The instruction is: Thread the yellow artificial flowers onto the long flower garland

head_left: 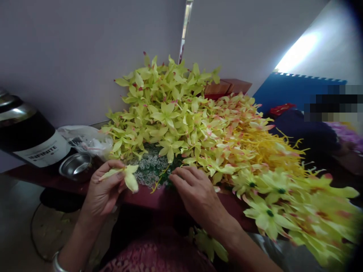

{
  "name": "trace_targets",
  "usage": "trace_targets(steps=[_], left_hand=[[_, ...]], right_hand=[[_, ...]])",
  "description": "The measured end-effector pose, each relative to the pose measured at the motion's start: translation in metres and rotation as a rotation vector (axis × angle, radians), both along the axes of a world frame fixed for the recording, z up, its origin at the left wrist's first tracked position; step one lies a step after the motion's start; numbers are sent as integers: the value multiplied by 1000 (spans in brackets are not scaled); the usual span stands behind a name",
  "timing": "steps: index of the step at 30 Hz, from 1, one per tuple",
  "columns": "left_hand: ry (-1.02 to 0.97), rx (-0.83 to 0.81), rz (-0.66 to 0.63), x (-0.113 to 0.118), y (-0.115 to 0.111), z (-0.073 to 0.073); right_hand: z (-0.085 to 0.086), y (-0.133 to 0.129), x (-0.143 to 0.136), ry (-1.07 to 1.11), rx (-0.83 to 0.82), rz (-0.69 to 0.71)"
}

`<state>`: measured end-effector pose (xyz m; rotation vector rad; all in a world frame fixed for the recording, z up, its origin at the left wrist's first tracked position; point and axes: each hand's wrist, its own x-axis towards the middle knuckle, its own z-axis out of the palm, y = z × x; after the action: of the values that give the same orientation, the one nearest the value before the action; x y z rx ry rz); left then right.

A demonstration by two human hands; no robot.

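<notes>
My left hand [106, 187] pinches a pale yellow-green artificial flower [131, 178] between thumb and fingers, its petals pointing right and down. My right hand [195, 189] is at the table's front edge, fingers curled together over a patch of small dark green pieces [176, 161]. Its fingertips are partly hidden, so what they grip, if anything, does not show. Between the hands lie many small clear rings [146, 168], with a thin yellow strand [160, 179] across them. Behind them rises a big heap of yellow-green artificial flowers [167, 113].
A black flask [28, 132] and a steel bowl [76, 165] stand at left, beside a plastic bag [87, 139]. Yellow stems [266, 151] and finished-looking flowers [269, 213] cover the right side. Brown boxes [227, 87] sit behind. Another person [303, 132] is at far right.
</notes>
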<state>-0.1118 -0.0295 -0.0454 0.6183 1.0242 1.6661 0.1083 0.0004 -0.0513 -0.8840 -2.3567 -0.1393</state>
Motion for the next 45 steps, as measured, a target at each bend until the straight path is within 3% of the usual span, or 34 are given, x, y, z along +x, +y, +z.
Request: trace_targets(steps=[9, 18, 28, 32, 41, 45], left_hand=[[-4, 28, 20, -7, 0, -14], [-98, 36, 67, -15, -2, -18], [-111, 63, 54, -19, -1, -23], [-75, 63, 49, -16, -4, -22], [72, 57, -10, 1, -5, -20], [439, 36, 1, 9, -10, -14]], right_hand=[[14, 20, -30, -247, -20, 6], [-3, 1, -60, -245, -67, 302], [-13, 5, -80, -308, 2, 263], [-15, 11, -76, -103, -22, 186], [0, 30, -56, 492, -343, 125], [9, 24, -43, 726, -663, 156]])
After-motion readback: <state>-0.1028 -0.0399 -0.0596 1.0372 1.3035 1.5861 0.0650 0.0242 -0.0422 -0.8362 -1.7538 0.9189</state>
